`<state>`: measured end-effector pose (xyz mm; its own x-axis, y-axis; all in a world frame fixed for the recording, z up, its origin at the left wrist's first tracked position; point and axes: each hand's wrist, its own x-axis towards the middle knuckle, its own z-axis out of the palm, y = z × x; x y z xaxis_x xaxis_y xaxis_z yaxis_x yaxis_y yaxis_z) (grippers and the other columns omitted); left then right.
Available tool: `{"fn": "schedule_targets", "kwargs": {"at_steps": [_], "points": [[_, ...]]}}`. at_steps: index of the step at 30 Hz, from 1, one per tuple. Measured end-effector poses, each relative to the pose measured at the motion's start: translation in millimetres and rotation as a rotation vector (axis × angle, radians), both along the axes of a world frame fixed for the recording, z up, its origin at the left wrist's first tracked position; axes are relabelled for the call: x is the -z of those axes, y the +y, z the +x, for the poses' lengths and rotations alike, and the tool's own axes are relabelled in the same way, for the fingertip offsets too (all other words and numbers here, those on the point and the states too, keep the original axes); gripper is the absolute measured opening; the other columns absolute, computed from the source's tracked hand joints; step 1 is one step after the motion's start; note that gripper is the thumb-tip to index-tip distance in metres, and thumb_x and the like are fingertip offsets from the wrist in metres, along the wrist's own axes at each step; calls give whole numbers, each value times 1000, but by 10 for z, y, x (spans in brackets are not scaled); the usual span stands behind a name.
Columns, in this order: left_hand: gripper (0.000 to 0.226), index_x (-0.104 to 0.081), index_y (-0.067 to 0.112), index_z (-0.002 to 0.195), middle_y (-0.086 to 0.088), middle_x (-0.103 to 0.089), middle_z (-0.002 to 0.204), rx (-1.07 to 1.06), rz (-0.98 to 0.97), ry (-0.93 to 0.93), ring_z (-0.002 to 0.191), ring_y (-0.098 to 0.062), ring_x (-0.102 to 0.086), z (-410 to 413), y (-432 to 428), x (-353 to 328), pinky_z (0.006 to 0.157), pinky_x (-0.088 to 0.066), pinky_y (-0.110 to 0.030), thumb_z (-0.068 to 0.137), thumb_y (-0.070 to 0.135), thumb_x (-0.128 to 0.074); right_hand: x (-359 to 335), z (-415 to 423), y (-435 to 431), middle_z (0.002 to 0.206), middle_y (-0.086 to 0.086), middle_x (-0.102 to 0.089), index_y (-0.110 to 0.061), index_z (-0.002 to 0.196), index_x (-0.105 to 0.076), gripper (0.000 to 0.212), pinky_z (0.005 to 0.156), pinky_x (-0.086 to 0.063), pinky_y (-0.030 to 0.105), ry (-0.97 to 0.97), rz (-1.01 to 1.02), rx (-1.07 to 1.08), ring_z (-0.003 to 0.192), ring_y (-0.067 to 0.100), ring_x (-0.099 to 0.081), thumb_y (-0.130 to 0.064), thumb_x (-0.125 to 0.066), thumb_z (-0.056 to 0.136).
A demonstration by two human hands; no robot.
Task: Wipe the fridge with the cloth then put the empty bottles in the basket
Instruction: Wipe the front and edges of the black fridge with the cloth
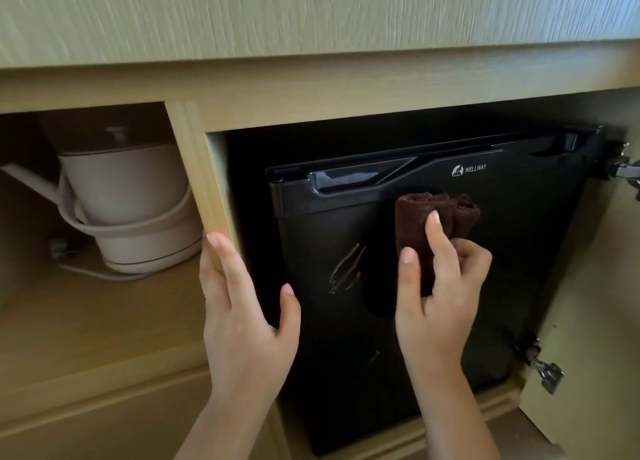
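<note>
A black mini fridge [519,251] with a white logo near its top stands shut inside a wooden cabinet. A folded brown cloth [440,217] lies against the upper middle of its door. My right hand [440,286] grips the cloth from below, fingers curled round it. My left hand [242,307] rests on the wooden divider [197,168] left of the fridge, fingers straight along the post. No bottles or basket are in view.
A beige electric kettle [128,210] on its base sits in the open compartment at the left. The cabinet door [588,303] stands open at the right, with metal hinges [547,369] on its edge. A wooden countertop front spans the top.
</note>
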<state>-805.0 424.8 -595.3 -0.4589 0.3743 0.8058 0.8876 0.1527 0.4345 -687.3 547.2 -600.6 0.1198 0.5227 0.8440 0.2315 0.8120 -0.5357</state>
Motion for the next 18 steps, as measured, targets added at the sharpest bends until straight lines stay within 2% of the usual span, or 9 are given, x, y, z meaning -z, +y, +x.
{"fn": "schedule_targets", "kwargs": {"at_steps": [2,6,7,9,11,12,13,15,18], "points": [[100,15,29,142,-23,-12,149,7,4,-4,130,1,-3,5,7,0,78,-49,-43,79,15,-62,16,67,42,106,0,-37,-16,131,-43,41,80,-39,11,-19,25,-45,92,10,-45,-29,-45,92],[99,11,24,143,-25,-13,148,-4,25,27,130,2,-3,3,11,-8,79,-45,-39,79,11,-64,8,104,75,107,-14,-40,-24,129,-39,51,82,-39,8,74,-88,-144,97,-1,-47,-34,-61,84],[99,10,24,143,-26,-13,148,-8,26,26,131,-1,-6,4,11,-13,78,-46,-41,78,10,-64,-2,95,73,107,-13,-40,-23,127,-42,50,82,-40,11,88,-102,-129,98,1,-47,-36,-62,83],[99,11,27,142,-25,-14,148,-10,22,8,134,-20,-22,8,6,-17,73,-50,-44,79,10,-63,3,74,67,108,-1,-39,-16,123,-51,49,84,-41,22,58,-86,-51,98,13,-45,-38,-62,80],[98,13,29,142,-25,-13,148,-5,17,2,126,-38,-39,10,2,-12,73,-50,-43,82,12,-62,21,64,77,110,12,-38,-17,121,-55,49,86,-43,34,35,-98,-7,103,23,-40,-39,-64,78],[97,14,30,142,-25,-13,148,-6,16,9,123,-41,-41,11,1,-13,74,-49,-41,82,14,-60,29,69,82,117,17,-36,-20,121,-55,49,88,-44,39,29,-118,-15,108,25,-38,-41,-65,78],[95,15,30,142,-25,-13,149,-8,17,14,122,-40,-42,12,0,-18,74,-48,-40,81,16,-57,40,84,89,124,18,-32,-25,122,-53,49,91,-44,40,18,-136,-48,115,25,-35,-43,-65,78],[96,16,31,141,-24,-13,149,-4,22,17,128,-31,-37,12,0,-23,76,-47,-38,80,14,-56,73,127,101,132,7,-25,-34,128,-45,53,92,-43,35,-43,-152,-137,121,21,-33,-49,-61,79],[97,15,29,142,-23,-12,149,4,39,30,134,-11,-17,8,5,-19,77,-47,-38,80,10,-57,109,182,110,127,-8,-23,-46,131,-33,54,90,-41,28,-111,-156,-215,117,14,-38,-54,-53,81]]}}
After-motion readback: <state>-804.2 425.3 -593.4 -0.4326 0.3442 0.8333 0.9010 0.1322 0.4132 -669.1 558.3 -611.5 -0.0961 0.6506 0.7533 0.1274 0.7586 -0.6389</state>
